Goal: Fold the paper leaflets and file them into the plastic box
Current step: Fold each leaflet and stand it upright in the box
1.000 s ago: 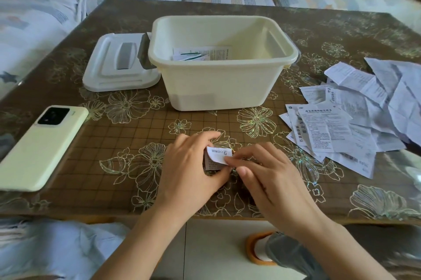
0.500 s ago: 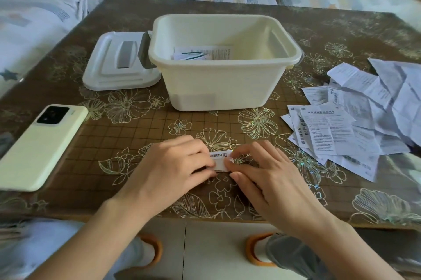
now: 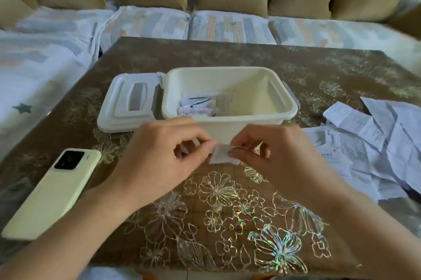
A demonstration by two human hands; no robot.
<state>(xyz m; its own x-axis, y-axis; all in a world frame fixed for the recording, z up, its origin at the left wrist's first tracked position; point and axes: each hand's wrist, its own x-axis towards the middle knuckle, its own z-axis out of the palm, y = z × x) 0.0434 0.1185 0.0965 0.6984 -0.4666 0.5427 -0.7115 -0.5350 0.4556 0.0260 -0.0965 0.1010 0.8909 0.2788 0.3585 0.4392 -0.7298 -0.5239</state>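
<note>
Pinching a folded leaflet (image 3: 222,158) (small, white): left hand (image 3: 164,156), right hand (image 3: 281,156), near box (image 3: 289,109).

Held both hands raised close together, backs toward the camera. Curled the fingers of the left hand (image 3: 159,154) inward, thumb and forefinger pinched on the left edge of a small folded leaflet (image 3: 224,158). Set the right hand (image 3: 275,156) opposite, likewise curled, thumb and forefinger nipped on the leaflet's right edge, other fingers tucked beneath. Had the two hands' fingertips almost touching. Angled the bare left forearm (image 3: 75,218) in from the lower left corner and the right forearm (image 3: 364,222) from the lower right, wrists roughly straight.
</note>
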